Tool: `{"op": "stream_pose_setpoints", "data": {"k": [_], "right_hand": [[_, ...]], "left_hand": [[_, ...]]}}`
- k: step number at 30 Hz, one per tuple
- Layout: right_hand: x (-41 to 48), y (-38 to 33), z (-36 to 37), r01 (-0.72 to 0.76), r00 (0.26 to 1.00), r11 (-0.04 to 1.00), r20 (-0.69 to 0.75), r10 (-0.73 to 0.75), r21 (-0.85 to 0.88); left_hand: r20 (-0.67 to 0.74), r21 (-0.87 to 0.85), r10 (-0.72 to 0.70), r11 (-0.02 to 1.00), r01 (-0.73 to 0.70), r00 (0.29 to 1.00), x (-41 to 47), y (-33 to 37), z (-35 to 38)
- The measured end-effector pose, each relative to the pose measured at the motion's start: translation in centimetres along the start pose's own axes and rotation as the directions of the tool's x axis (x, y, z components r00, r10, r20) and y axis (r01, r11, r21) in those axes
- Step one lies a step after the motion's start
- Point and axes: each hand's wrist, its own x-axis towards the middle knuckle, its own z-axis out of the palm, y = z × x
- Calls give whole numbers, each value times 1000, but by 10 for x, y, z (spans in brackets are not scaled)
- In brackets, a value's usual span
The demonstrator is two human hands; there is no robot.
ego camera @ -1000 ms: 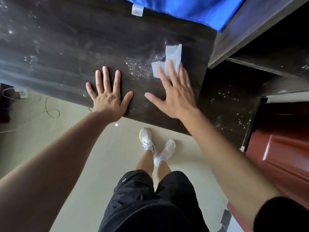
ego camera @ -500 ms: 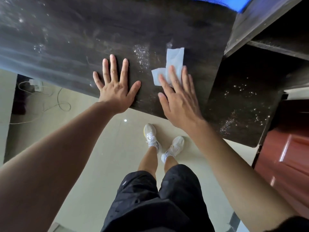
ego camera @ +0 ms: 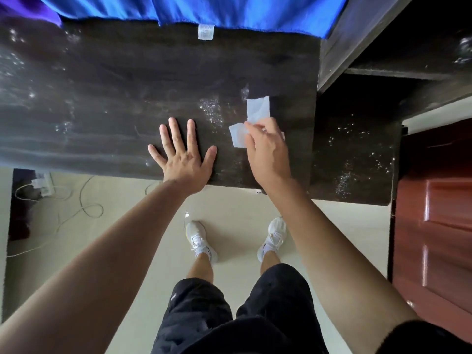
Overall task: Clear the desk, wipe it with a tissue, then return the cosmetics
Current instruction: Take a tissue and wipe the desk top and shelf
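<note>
A dark wooden desk (ego camera: 102, 118) fills the upper part of the view, its top streaked and speckled with shiny spots. A white tissue (ego camera: 258, 109) lies on it near the right end, folded into an L shape. My right hand (ego camera: 268, 152) sits over the tissue's lower part with its fingers curled down onto it, pinching the paper. My left hand (ego camera: 184, 154) rests flat on the desk with fingers spread, close to the front edge. No cosmetics are in view.
A blue cloth (ego camera: 204, 11) with a white label hangs over the desk's back edge. A dark shelf unit (ego camera: 357, 154) adjoins the desk on the right, beside a reddish door (ego camera: 434, 226). Cables (ego camera: 76, 208) lie on the pale floor at the left.
My right hand's fingers have curled from flat to gathering the tissue. The left hand stays flat on the desk. The view has tilted up, showing more of the blue cloth.
</note>
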Motion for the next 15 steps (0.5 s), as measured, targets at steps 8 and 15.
{"op": "stream_pose_setpoints", "data": {"k": [8,15], "right_hand": [[-19,-17,24,118,985,989,-112,-128,-92],[83,-14,19,-226,929,971,-317,189,-81]], "left_hand": [[-270,118,345,938,-325,899,58,-87,-30],[-318,98,331,943,-317,888,70,-98,-22]]}}
